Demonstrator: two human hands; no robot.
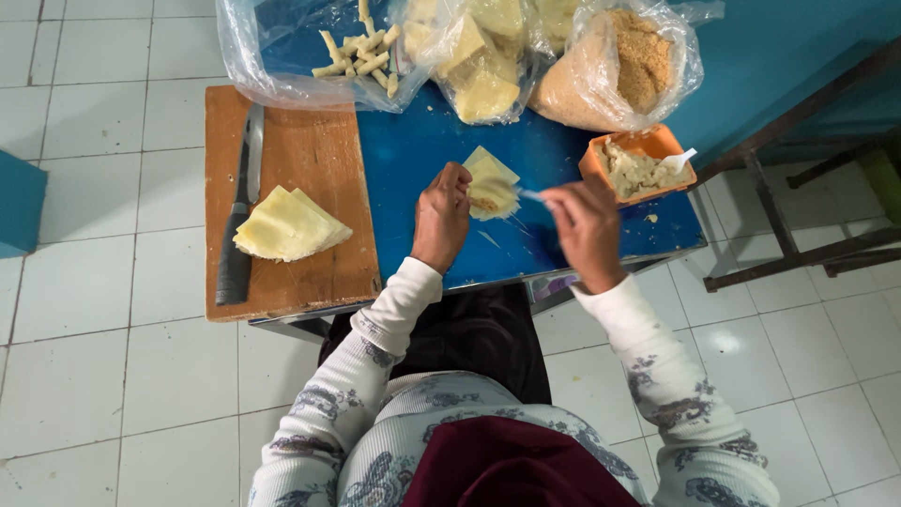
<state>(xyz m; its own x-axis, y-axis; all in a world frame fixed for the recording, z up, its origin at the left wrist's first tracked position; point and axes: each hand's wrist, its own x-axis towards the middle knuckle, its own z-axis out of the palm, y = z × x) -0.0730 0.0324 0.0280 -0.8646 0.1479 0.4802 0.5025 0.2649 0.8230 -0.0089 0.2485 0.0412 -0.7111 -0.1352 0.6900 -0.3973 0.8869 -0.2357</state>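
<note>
My left hand (442, 214) presses down a pale yellow triangular wrapper sheet (492, 183) on the blue table (422, 150). My right hand (587, 228) grips a thin clear utensil (533, 195) whose tip rests on a dab of filling on that sheet. An orange tub (640, 163) of pale filling, with a white spoon (678, 160) in it, sits just beyond my right hand.
A wooden cutting board (310, 225) at the left carries a stack of yellow wrapper sheets (289, 224) and a black-handled knife (239, 211). Plastic bags at the table's far edge hold rolled sticks (358, 54), more sheets (483, 61) and breadcrumbs (624, 66). A dark metal frame (798, 188) stands at right.
</note>
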